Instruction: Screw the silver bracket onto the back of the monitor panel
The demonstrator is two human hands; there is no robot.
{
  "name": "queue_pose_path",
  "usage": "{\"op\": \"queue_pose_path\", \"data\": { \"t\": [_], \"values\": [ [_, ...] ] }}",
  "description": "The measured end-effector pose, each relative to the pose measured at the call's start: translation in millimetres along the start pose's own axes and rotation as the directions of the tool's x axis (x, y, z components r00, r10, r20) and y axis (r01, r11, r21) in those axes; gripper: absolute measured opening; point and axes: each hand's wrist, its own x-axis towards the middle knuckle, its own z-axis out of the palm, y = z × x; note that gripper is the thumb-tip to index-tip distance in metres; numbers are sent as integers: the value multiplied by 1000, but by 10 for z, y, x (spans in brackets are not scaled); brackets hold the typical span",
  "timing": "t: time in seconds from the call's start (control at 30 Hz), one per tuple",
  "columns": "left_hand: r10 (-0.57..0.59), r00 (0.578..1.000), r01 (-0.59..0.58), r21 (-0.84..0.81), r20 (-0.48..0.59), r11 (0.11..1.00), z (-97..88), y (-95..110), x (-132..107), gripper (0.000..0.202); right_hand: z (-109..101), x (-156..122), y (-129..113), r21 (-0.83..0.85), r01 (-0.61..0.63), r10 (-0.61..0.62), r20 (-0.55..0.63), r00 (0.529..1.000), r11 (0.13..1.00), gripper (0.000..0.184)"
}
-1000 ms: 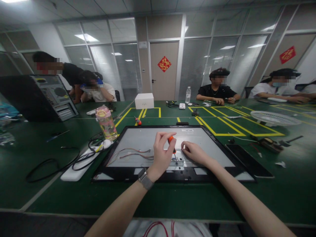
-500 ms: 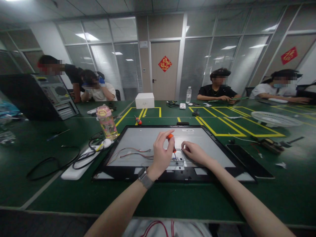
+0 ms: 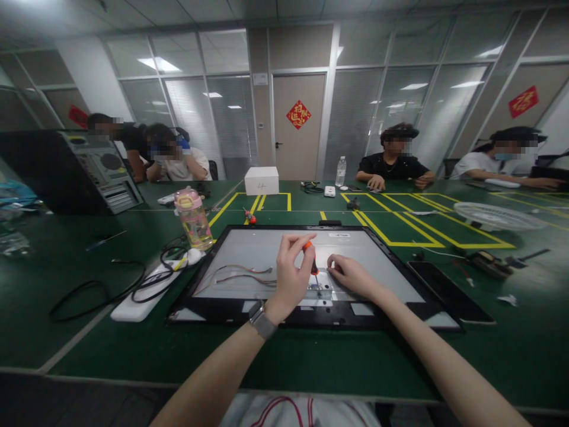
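My left hand (image 3: 292, 270) grips an orange and black screwdriver (image 3: 313, 264) by its handle, fingertips near the top. The screwdriver stands nearly upright, its shaft reaching down to a small metal bracket (image 3: 326, 294) on the back of a flat display panel (image 3: 377, 279). My right hand (image 3: 349, 274) rests on the panel just right of the screwdriver, its fingers curled and pressed together. Whatever these fingers hold, if anything, is hidden. Thin cables (image 3: 244, 277) lie across the panel left of my left hand.
Left of the panel are a white power strip (image 3: 142, 296), black cord and a pink-lidded bottle (image 3: 194, 219). A dark phone-like slab (image 3: 448, 290) lies along its right edge. A red-handled tool (image 3: 250, 217) and white box (image 3: 261, 181) sit beyond. Several people are around the table.
My left hand stays on the screwdriver with only a slight shift of the fingers; my right hand keeps its place. Across the table, a person in black has moved their hands apart.
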Motion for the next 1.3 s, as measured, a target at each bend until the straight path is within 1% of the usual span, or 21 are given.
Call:
{"op": "queue_pose_path", "data": {
  "t": [0.07,0.13,0.27,0.33,0.47,0.63,0.8,1.0,1.07,1.2,1.3],
  "values": [
    [-13,1000,14,-40,27,999,-2,-5,1,29,9,4,14,-1,3,-3,5,1000,1000,8],
    [-11,999,12,-41,34,999,0,-4,3,30,20,9,26,-2,1,-1,2,1000,1000,8],
    [15,1000,-14,21,-16,1000,6,10,5,18,33,14,36,0,5,-5,-13,1000,1000,9],
    [22,1000,-22,17,-19,1000,4,21,-2,16,36,14,38,0,9,-9,-15,1000,1000,9],
    [14,999,-14,-25,34,1000,2,37,-15,28,35,10,39,-2,8,-8,-16,1000,1000,10],
    [10,1000,-9,37,-27,999,12,8,-27,18,22,5,19,-7,1,-1,-12,1000,1000,9],
    [-23,1000,24,12,-5,1000,4,-6,-44,34,4,-3,-8,-9,3,-3,-10,1000,1000,9],
    [0,998,3,45,-63,999,20,12,-17,20,7,6,-6,-8,3,-4,-11,1000,1000,9],
    [11,999,-9,27,-43,1000,20,12,-15,18,8,10,-7,-14,5,-5,-9,1000,1000,9],
    [-5,999,6,-32,46,999,17,23,-22,24,3,9,-16,-16,-10,10,-3,1000,1000,9],
    [-3,999,4,-20,50,1000,19,33,-21,20,0,4,-22,-11,-15,15,-1,1000,1000,9]
  ]
}}
